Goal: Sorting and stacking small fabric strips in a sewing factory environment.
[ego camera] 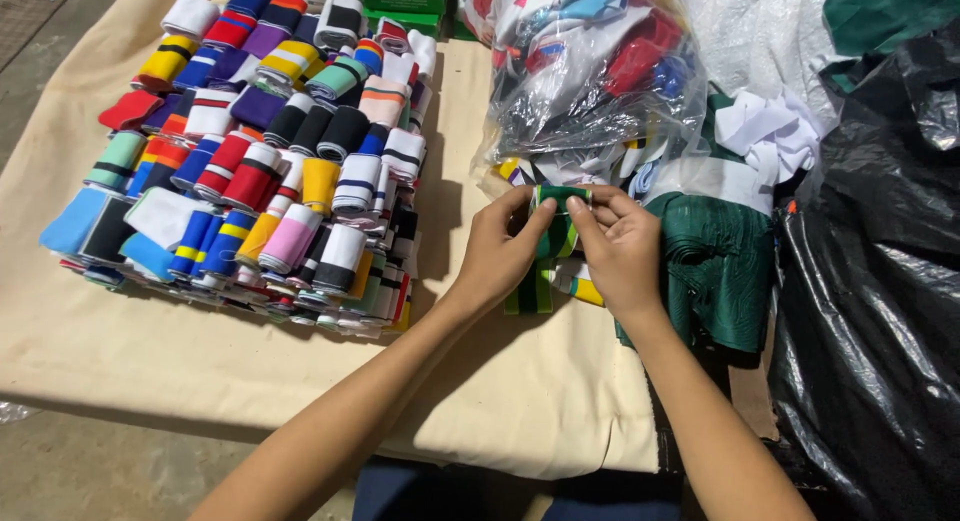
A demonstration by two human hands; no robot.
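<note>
Bright overhead light, sharp focus, soft shadows right of the rolls, glare on plastic bag

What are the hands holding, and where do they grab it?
Both the left hand and right hand pinch the top edge of a green striped knit band.

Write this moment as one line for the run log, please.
left hand: pinches green striped band | right hand: pinches same band | beside: pile of rolled bands, clear bag | surface: beige cloth
</note>
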